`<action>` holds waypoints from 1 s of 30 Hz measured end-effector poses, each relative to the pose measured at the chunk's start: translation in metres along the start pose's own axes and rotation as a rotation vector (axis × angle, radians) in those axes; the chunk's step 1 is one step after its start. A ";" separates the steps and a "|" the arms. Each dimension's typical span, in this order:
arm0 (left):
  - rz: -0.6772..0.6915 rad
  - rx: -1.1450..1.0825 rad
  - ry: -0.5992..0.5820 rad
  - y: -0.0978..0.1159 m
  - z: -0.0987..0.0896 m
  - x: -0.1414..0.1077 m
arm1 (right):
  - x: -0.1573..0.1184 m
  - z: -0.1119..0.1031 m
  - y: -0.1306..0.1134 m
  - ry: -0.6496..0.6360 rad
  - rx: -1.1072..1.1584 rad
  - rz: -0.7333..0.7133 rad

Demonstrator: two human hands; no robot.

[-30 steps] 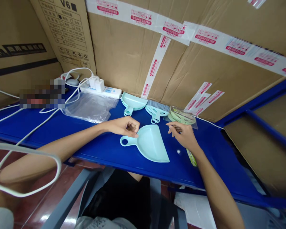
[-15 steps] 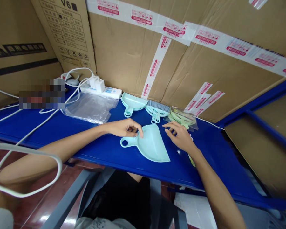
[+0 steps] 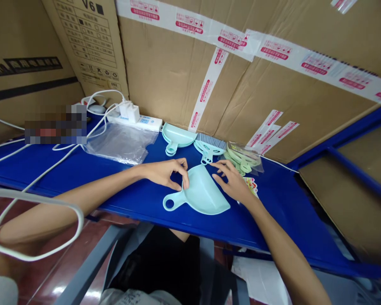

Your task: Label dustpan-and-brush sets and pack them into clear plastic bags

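A pale turquoise dustpan (image 3: 208,195) lies on the blue table, its ring handle pointing left. My left hand (image 3: 168,173) pinches its back rim close to the handle, index finger inside the pan and thumb outside. Beyond the pan's straight front edge, my right hand (image 3: 230,180) hovers with fingers apart and nothing in it. Just behind stand a stack of turquoise dustpans (image 3: 179,135) and turquoise brushes (image 3: 209,146) with grey bristles. Light green pieces in clear plastic (image 3: 243,156) lie at the back right. A colourful printed card (image 3: 251,185) is partly hidden by my right wrist.
Clear plastic bags (image 3: 120,142) lie at the left, in front of a white power strip (image 3: 149,123) with plugs. White cables (image 3: 66,154) run over the table's left side. A taped cardboard wall (image 3: 178,76) closes off the back; a blue frame bar (image 3: 352,173) stands right.
The dustpan has turned slightly, its front corner shifting right. My left thumb has closed toward the rim. My right hand has moved a little left, uncovering more of the printed card.
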State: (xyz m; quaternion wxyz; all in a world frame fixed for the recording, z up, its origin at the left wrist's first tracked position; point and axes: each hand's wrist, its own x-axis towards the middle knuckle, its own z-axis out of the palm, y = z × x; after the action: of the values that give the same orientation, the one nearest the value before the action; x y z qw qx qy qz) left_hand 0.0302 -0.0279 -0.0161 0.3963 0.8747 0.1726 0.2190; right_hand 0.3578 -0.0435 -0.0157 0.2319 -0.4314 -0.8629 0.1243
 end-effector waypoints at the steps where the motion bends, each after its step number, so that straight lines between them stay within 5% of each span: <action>1: 0.002 -0.027 -0.001 0.000 0.001 0.000 | 0.000 0.003 -0.001 -0.014 -0.007 -0.003; 9: -0.042 -0.220 -0.081 -0.003 0.006 -0.001 | 0.004 0.015 0.003 -0.033 0.133 0.025; 30: -0.029 -0.112 0.027 -0.008 0.007 0.001 | 0.009 0.008 0.002 0.054 0.447 0.160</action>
State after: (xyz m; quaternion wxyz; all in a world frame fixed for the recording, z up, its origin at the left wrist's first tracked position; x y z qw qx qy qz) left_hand 0.0338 -0.0262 -0.0261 0.4454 0.8456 0.1782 0.2343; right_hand 0.3505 -0.0352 -0.0207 0.3342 -0.4397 -0.7703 0.3186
